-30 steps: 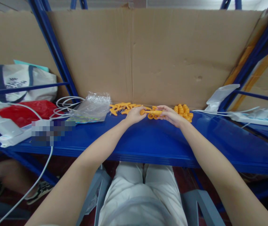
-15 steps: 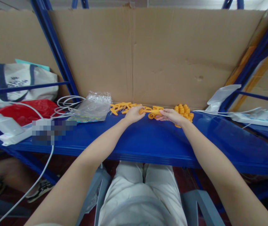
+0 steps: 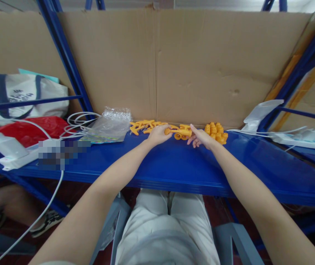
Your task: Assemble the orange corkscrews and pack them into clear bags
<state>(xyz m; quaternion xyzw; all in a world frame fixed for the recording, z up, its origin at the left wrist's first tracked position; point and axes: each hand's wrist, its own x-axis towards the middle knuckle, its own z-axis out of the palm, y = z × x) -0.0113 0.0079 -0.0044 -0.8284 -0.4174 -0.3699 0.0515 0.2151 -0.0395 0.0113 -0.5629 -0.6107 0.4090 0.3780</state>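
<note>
My left hand [image 3: 158, 135] is closed on a small yellow plastic piece [image 3: 167, 131] with a round end, held just above the blue shelf. Close by on the right, my right hand [image 3: 198, 138] has its fingers apart beside several yellow pieces [image 3: 185, 132], two of them with round cup-like openings facing me. I see nothing held in it. Behind my left hand lies a loose spread of yellow T-shaped parts [image 3: 139, 126]. Yellow cylindrical parts [image 3: 215, 131] stand grouped to the right of my right hand.
A clear plastic bag [image 3: 110, 125], white cables and a power strip [image 3: 20, 160] lie at the left, near a red bag [image 3: 39, 129]. Cardboard [image 3: 201, 66] backs the blue shelf [image 3: 174, 165]. Another power strip [image 3: 298, 140] is at the right. A person's leg [image 3: 10, 202] shows below.
My right hand has opened and moved slightly right and down, away from the yellow piece. A yellow part that lay below the right group no longer shows. My left hand has barely moved.
</note>
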